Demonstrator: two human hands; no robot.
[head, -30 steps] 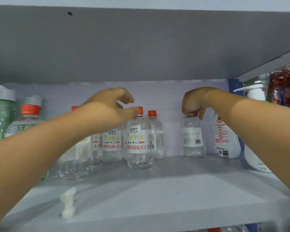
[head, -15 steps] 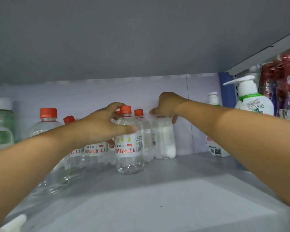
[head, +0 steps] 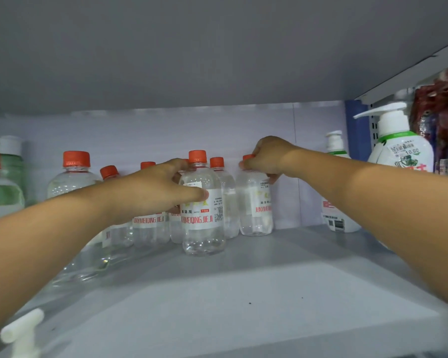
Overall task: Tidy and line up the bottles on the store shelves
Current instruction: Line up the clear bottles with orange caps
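Several clear bottles with red caps and white labels stand in a cluster at the back of a grey shelf (head: 243,293). My left hand (head: 153,189) grips the front bottle (head: 202,220) round its shoulder, thumb across the label. My right hand (head: 267,157) holds the red cap of the rightmost clear bottle (head: 256,210), which stands close beside the others. More red-capped bottles (head: 148,223) stand partly hidden behind my left forearm.
Bigger clear and green bottles (head: 3,187) stand at the left. White pump bottles (head: 401,148) stand at the right, next to a blue upright. A white pump nozzle (head: 21,329) pokes up at the front left. The upper shelf hangs low overhead.
My right hand has slid the rightmost bottle left, up against the cluster, and its label now faces front. My left hand has closed round the front bottle.
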